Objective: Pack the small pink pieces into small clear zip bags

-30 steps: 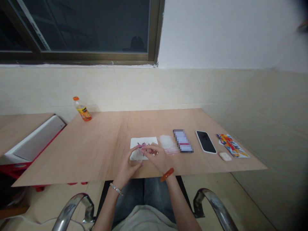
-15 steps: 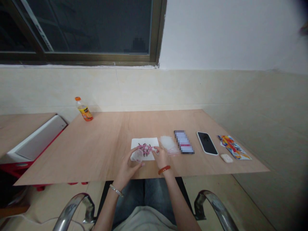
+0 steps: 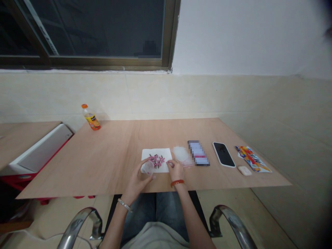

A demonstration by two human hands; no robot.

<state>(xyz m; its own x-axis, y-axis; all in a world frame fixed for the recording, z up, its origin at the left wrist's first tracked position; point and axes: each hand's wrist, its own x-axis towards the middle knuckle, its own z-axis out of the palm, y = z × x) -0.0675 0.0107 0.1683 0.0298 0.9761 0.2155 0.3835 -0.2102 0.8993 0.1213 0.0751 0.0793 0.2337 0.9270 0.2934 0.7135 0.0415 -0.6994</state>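
Note:
A white paper sheet [image 3: 157, 152] lies on the wooden table [image 3: 109, 155] with a heap of several small pink and dark pieces [image 3: 156, 160] on it. My left hand [image 3: 140, 180] is closed round a small clear plastic cup [image 3: 148, 167] at the sheet's near left corner. My right hand [image 3: 176, 169], with an orange bangle on the wrist, rests at the sheet's near right corner, fingers pinched on a small pink piece. A pile of clear plastic bags [image 3: 181, 155] lies just right of the sheet.
Right of the bags lie a phone with a lit screen [image 3: 198, 153], a dark phone [image 3: 223, 154], a white earbud case [image 3: 243, 170] and a colourful packet [image 3: 252, 158]. An orange drink bottle [image 3: 90, 117] stands at the far left. Chrome chair arms [image 3: 77, 221] flank my lap.
My hands have parted, uncovering the pink pieces on the sheet. The right hand drew back to the sheet's right corner; the left hand still holds the cup.

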